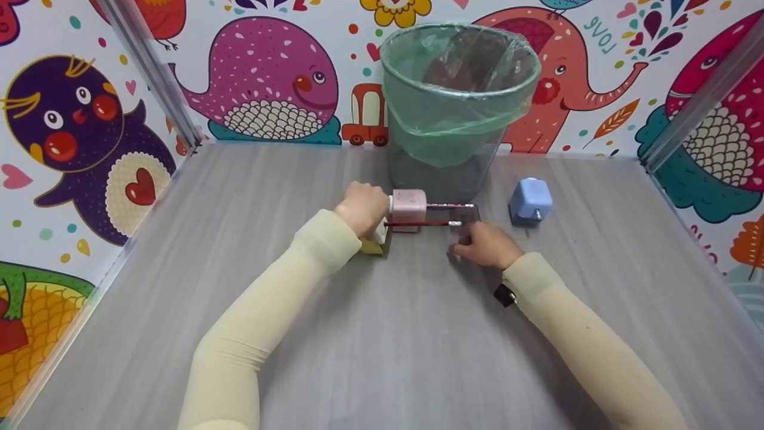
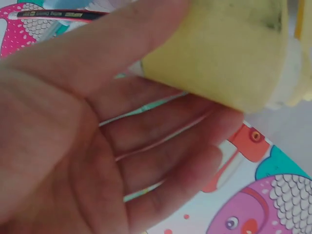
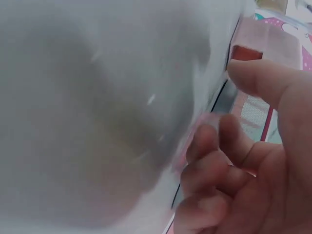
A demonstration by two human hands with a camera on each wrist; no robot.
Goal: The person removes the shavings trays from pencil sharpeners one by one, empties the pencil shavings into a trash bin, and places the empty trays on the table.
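One red pencil (image 1: 416, 224) in pink sharpener (image 1: 409, 206); left hand (image 1: 361, 208) grip round sharpener, right (image 1: 484, 244) unclear.

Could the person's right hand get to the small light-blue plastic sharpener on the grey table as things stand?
Probably yes. The right hand rests on the table beside the red pencil, and the light-blue sharpener stands just to its right with only bare tabletop between them.

Table top (image 1: 382, 334) – matt grey wood-grain laminate. Bin (image 1: 444, 173): translucent plastic w/ thin glossy green film liner (image 1: 459, 119). Pink sharpener (image 1: 409, 206) and blue sharpener (image 1: 530, 200) – smooth plastic, satin finish. Pencil (image 1: 418, 224): glossy lacquered. Sleeves (image 1: 268, 316): matt cloth.
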